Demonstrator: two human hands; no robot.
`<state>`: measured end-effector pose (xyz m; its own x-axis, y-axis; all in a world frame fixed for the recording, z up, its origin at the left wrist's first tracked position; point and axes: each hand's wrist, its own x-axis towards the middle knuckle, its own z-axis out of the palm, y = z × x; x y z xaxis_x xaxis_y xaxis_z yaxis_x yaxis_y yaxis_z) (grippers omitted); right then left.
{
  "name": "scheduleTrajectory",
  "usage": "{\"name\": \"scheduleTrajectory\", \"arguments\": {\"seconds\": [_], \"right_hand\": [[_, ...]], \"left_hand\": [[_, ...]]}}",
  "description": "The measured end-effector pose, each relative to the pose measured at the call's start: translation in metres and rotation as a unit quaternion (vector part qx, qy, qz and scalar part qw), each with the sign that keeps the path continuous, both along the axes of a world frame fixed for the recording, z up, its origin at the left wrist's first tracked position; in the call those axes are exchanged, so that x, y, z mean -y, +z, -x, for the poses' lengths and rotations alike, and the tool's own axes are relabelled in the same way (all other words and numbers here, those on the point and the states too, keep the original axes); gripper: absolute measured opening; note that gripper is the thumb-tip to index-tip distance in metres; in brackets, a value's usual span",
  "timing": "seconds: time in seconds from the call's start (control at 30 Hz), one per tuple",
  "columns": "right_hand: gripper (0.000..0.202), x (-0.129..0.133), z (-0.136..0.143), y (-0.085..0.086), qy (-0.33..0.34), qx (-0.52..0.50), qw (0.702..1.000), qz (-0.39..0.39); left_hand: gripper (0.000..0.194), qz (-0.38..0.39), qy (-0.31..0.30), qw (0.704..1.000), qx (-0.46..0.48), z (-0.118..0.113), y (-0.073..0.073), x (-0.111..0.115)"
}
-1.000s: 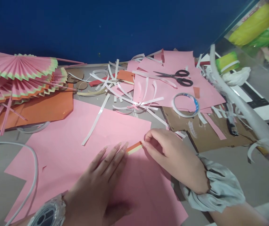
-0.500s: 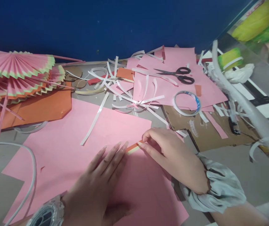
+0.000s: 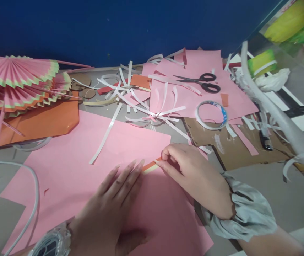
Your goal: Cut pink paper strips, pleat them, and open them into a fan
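Pinched by our right hand (image 3: 194, 174), thumb against forefinger: one end of an orange-and-cream paper strip (image 3: 150, 166), lying on the large pink sheet (image 3: 61, 156). Our left hand (image 3: 112, 199): flat, fingers extended, fingertips at the strip's other visible end. Beyond: black-handled scissors (image 3: 197, 81) on cut pink paper (image 3: 189, 101); one tape ring (image 3: 203, 125), blue label (image 3: 224, 116), its marks too small for us to read; one yellow package (image 3: 290, 23), lettering blurred.

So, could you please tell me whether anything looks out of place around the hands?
Mainly the white paper strips: they lie curled and tangled beyond the large pink sheet, with one long strip straying onto it, rather than gathered up. Nothing looks spilled.
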<state>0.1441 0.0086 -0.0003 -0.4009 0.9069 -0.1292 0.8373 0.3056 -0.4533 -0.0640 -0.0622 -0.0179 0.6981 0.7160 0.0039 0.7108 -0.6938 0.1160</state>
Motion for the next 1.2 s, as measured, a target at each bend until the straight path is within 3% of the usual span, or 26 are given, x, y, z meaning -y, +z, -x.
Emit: {"name": "scheduleTrajectory", "arguments": {"seconds": [1.0,1.2], "right_hand": [[0.017,-0.0001,0.0023,-0.0037,-0.005,0.016,0.999,-0.028],[0.006,0.0018,0.0013,-0.0039,-0.066,-0.014,0.996,-0.064]], "left_hand": [[0.089,-0.007,0.0,1.0,0.017,0.0006,-0.0016,0.0],[0.088,-0.011,0.001,1.0,0.02,-0.0007,-0.001,-0.001]]}}
